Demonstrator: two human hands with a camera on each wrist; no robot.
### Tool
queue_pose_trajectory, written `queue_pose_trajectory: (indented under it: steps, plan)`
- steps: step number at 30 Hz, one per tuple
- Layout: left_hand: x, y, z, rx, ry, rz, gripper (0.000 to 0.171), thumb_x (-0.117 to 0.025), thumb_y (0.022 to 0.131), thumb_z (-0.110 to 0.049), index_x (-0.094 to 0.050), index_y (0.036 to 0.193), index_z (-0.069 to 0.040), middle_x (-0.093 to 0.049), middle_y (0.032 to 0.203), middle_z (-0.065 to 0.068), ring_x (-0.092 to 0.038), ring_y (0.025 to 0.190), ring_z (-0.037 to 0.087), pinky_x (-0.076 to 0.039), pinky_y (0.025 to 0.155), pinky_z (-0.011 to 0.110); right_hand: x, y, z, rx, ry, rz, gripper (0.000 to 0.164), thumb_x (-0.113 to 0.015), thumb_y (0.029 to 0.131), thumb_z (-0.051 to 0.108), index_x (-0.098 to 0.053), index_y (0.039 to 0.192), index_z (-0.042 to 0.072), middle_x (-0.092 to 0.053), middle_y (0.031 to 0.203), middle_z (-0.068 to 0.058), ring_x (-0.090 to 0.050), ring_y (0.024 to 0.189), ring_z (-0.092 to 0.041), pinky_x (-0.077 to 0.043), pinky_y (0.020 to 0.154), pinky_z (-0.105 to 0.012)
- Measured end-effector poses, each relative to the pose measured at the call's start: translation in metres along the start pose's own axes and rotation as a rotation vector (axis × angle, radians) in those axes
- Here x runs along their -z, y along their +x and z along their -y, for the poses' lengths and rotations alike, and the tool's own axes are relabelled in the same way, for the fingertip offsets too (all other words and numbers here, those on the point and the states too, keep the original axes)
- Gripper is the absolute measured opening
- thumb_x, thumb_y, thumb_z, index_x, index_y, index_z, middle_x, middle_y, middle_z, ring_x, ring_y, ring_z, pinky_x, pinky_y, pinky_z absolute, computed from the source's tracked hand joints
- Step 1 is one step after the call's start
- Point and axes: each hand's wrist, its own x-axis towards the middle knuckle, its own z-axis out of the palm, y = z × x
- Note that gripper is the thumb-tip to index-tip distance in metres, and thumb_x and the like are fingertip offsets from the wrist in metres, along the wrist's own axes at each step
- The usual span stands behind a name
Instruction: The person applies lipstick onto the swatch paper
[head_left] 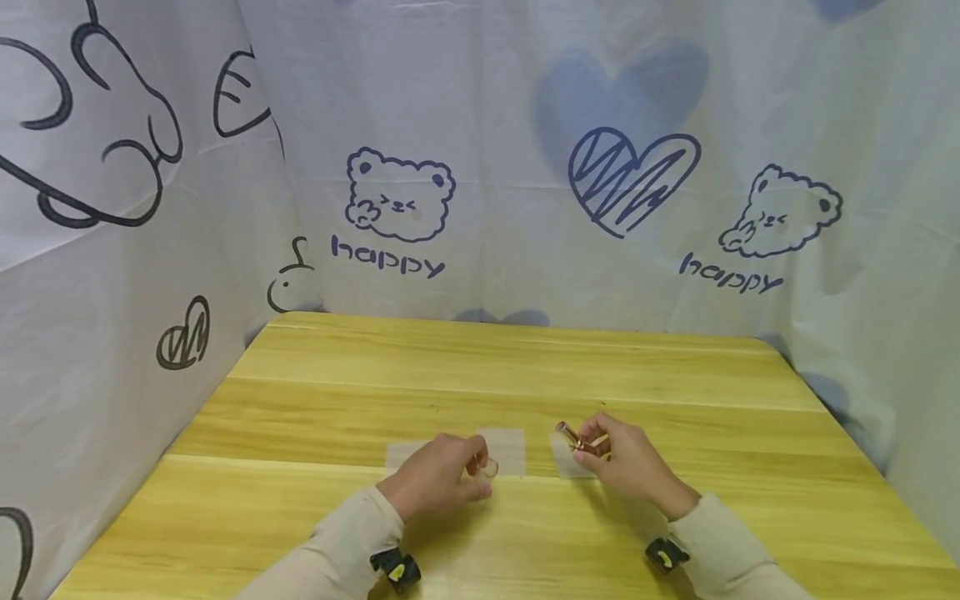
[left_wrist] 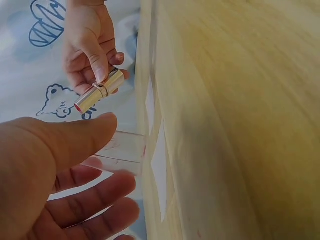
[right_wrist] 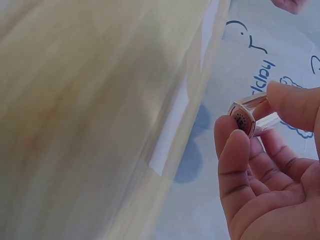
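My left hand (head_left: 441,475) pinches a small clear cap (left_wrist: 122,152) between thumb and fingers, with pinkish smears on its transparent wall. To its right, my right hand (head_left: 626,458) holds a shiny gold lipstick tube (head_left: 567,433), tilted up and to the left. In the left wrist view, the lipstick's reddish tip shows at the uncapped end of the tube. The right wrist view shows the round dark base of the tube (right_wrist: 242,120) by the fingertips. Cap and lipstick are apart, both held above the table.
White paper pieces (head_left: 504,450) lie in a row on the yellow wooden table (head_left: 480,367), below and between the hands. A printed white curtain (head_left: 495,108) stands around the table's back and sides. Both wrists wear dark camera mounts (head_left: 396,570).
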Motion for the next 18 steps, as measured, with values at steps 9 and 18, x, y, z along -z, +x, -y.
queue_pose_trajectory:
  steps: [9,18]
  plan:
    - [-0.0035,-0.0025,-0.0003,0.013,0.023,0.059,0.025,-0.078,0.084,-0.024,-0.055,0.085,-0.015,-0.06,0.079,-0.008,-0.052,0.067,0.004,-0.046,0.062,0.023,-0.0057,-0.0039,-0.0037,-0.003,0.027,0.018,0.017,-0.071,0.088,0.007,-0.059,0.1,0.004,-0.063,0.091,-0.004,-0.064,0.079,-0.016,-0.053,0.063,-0.022]
    - [-0.0037,-0.0025,-0.0003,-0.01,0.044,0.069,0.026,-0.08,0.081,-0.025,-0.056,0.084,-0.016,-0.064,0.08,-0.007,-0.058,0.072,0.005,-0.049,0.064,0.022,-0.0043,-0.0041,-0.0035,-0.025,0.026,0.015,0.017,-0.071,0.089,0.009,-0.059,0.101,0.004,-0.063,0.093,-0.004,-0.064,0.079,-0.015,-0.053,0.064,-0.022]
